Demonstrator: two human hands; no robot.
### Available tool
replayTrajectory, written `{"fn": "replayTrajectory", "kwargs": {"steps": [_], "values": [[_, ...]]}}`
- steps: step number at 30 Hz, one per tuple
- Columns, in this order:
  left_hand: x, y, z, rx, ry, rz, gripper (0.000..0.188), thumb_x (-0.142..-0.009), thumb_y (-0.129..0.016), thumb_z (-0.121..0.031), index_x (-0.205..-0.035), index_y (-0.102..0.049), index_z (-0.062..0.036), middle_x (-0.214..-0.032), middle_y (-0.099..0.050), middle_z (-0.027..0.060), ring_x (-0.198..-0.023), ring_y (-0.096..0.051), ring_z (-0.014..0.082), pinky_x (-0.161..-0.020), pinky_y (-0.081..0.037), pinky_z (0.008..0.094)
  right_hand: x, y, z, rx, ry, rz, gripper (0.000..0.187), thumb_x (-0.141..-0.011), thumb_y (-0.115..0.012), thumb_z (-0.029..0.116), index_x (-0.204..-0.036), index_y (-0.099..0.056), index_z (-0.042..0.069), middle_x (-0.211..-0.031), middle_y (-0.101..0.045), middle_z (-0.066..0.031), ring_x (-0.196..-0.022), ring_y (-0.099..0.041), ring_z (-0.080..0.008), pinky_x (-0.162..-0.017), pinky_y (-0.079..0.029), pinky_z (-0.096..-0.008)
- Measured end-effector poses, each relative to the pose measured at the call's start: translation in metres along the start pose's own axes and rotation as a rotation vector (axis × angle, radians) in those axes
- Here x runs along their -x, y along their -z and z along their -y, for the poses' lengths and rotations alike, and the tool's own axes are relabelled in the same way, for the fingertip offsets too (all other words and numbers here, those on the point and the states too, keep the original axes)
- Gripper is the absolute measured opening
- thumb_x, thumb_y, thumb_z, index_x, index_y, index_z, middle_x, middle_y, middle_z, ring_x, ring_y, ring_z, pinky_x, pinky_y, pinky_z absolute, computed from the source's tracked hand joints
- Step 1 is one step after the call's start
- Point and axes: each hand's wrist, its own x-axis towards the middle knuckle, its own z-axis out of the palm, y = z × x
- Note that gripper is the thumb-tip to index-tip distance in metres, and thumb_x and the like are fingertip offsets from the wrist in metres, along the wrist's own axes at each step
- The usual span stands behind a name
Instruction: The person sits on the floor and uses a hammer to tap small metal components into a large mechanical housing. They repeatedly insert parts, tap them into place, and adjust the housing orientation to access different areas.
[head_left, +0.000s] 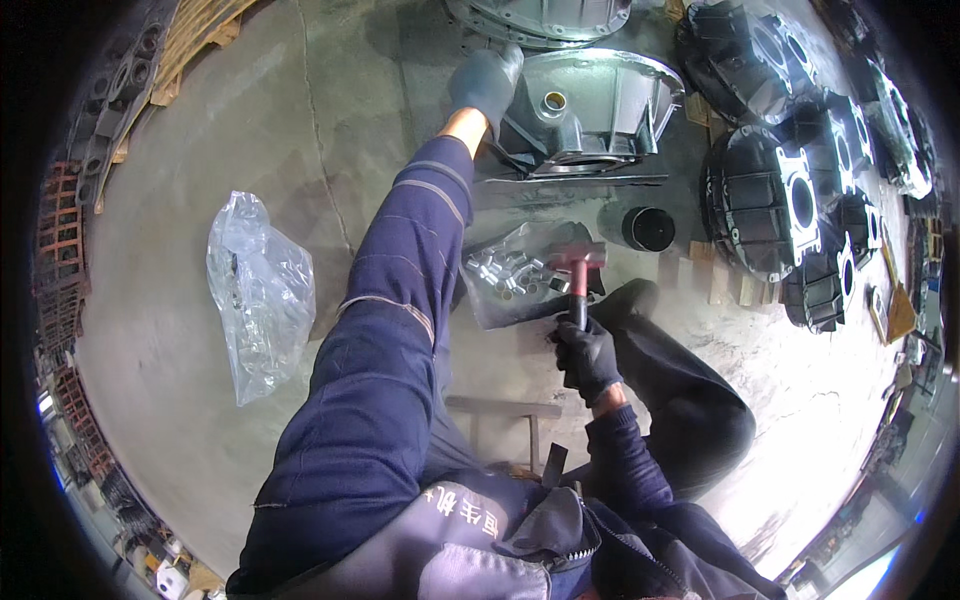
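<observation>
My right hand (587,358), in a dark glove, is closed round the black grip of a hammer (579,268) with a reddish neck. The hammer's head is over a clear plastic bag (488,308) of small metal bushings (507,272). Stretched far forward, my left hand (484,82) wears a grey glove and grips the left rim of a grey bell-shaped metal housing (605,100); some of its fingers are hidden. A brass-coloured bushing (554,101) shows in a round boss of that housing. Right of the bag stands a short black cylinder (648,229).
Another round housing (545,18) lies beyond. Several dark housings (755,205) crowd the right side on wooden blocks (722,278). A crumpled clear plastic bag (258,300) is on the concrete floor at left. Near my legs is a low metal frame (505,407). A wooden pallet (205,45) stands far left.
</observation>
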Motion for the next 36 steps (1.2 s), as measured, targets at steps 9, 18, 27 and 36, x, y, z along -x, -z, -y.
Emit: {"fn": "replayTrajectory", "kwargs": {"steps": [9,18,27,36], "values": [[-0.002,0.002,-0.002,-0.037,0.016,0.036,0.068,-0.100,-0.042,-0.058,-0.098,-0.077,-0.0001,-0.104,-0.072,0.0275,-0.103,-0.069,0.0469,-0.093,-0.054,0.0527,0.038,-0.012,0.180,0.221,0.735,-0.147,0.035,-0.103,-0.064,0.037,-0.109,-0.060,0.003,-0.075,-0.056,0.0023,-0.063,-0.050,-0.0047,-0.058,-0.045,-0.0237],[-0.001,0.001,0.002,0.006,-0.019,0.014,0.066,-0.100,-0.045,-0.057,-0.099,-0.077,0.0014,-0.105,-0.072,0.0294,-0.104,-0.069,0.0465,-0.092,-0.053,0.0528,-0.018,-0.032,0.223,1.012,0.656,-0.298,0.034,-0.101,-0.059,0.035,-0.114,-0.059,0.003,-0.081,-0.069,-0.0299,-0.081,-0.067,-0.0523,-0.070,-0.052,-0.0576],[-0.001,0.000,0.000,0.020,0.001,0.035,0.066,-0.099,-0.048,-0.059,-0.100,-0.077,0.0009,-0.105,-0.072,0.0293,-0.104,-0.069,0.0476,-0.092,-0.053,0.0534,0.010,-0.019,0.246,0.805,0.989,-0.353,0.032,-0.098,-0.069,0.035,-0.103,-0.060,0.005,-0.075,-0.068,-0.0226,-0.073,-0.070,-0.0450,-0.061,-0.054,-0.0487],[-0.019,-0.014,0.014,0.077,-0.003,-0.018,0.066,-0.096,-0.051,-0.058,-0.100,-0.076,0.0033,-0.106,-0.072,0.0291,-0.104,-0.070,0.0457,-0.092,-0.053,0.0537,-0.029,-0.014,0.228,1.008,0.915,-0.313,0.035,-0.097,-0.066,0.038,-0.106,-0.063,0.004,-0.082,-0.069,-0.0273,-0.079,-0.068,-0.0494,-0.068,-0.052,-0.0532]]}}
